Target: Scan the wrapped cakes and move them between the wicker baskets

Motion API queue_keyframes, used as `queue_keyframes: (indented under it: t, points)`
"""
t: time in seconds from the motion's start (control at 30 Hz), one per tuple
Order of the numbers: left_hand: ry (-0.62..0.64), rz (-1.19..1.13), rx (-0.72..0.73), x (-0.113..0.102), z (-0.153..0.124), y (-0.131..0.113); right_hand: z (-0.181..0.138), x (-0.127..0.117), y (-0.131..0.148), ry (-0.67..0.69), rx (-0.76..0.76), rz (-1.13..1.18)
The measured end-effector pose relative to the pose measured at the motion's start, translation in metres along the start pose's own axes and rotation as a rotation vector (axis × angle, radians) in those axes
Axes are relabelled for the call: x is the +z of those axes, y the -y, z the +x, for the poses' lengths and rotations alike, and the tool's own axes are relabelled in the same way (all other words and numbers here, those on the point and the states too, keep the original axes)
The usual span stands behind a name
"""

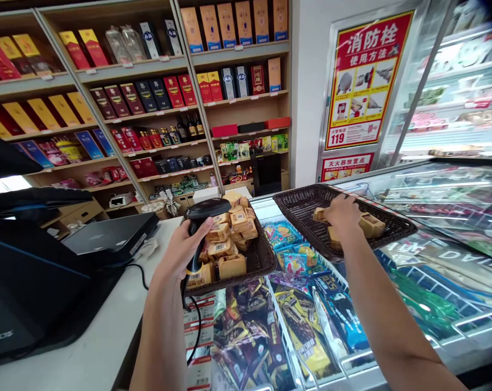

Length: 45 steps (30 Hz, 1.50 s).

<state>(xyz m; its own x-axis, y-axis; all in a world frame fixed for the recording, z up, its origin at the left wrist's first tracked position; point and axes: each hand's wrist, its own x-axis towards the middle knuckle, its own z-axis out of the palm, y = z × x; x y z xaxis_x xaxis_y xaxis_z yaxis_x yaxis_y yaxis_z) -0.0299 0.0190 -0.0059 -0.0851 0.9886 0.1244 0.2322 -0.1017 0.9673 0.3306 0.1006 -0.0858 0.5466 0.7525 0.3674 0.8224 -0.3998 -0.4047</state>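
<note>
My left hand (184,244) is wrapped round the handle of a black barcode scanner (208,207). The scanner's head is above a dark woven basket (266,255) piled with small wrapped packs of light brown food (232,266), several with barcode labels. On the right, my right hand (344,214) reaches down into a second dark woven basket (298,198). Its fingers are curled, and what they hold is hidden by the hand. Similar light brown packs (371,225) lie on both sides of it.
Both baskets rest on a glass-topped freezer holding ice-cream packets (298,326) and wire dividers. A white counter (95,336) with a black checkout machine (38,271) is at left. The scanner's cable (199,326) hangs down. Shelves of boxed goods (148,100) stand behind.
</note>
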Motion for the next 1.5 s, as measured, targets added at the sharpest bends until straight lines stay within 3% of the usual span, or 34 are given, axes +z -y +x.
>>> queue_keyframes:
  t: [0.07, 0.17, 0.27, 0.43, 0.63, 0.77, 1.17, 1.5]
  points:
    - [-0.032, 0.007, -0.005, -0.007, 0.002, 0.003, -0.002, -0.004, 0.004, -0.030, -0.022, 0.009]
    - [-0.060, 0.040, 0.013, -0.013, 0.004, 0.006, -0.015, -0.006, 0.028, 0.043, -0.207, 0.062]
    - [-0.073, 0.068, 0.045, -0.015, 0.004, 0.007, -0.046, 0.004, 0.064, 0.153, -0.422, 0.124]
    - [-0.031, 0.051, 0.048, -0.011, 0.001, 0.004, -0.101, 0.031, 0.125, 0.187, -0.732, 0.212]
    - [-0.014, 0.066, 0.057, -0.007, -0.003, 0.002, -0.110, 0.054, 0.162, 0.220, -0.670, 0.172]
    - [0.009, 0.085, 0.063, -0.004, -0.005, 0.001, -0.103, 0.062, 0.161, 0.280, -0.637, 0.107]
    - [0.045, 0.105, 0.058, 0.005, 0.000, 0.003, -0.103, 0.056, 0.162, 0.245, -0.520, 0.218]
    - [0.074, 0.108, 0.065, 0.015, -0.003, -0.001, -0.092, 0.013, 0.092, 0.051, -0.552, 0.340]
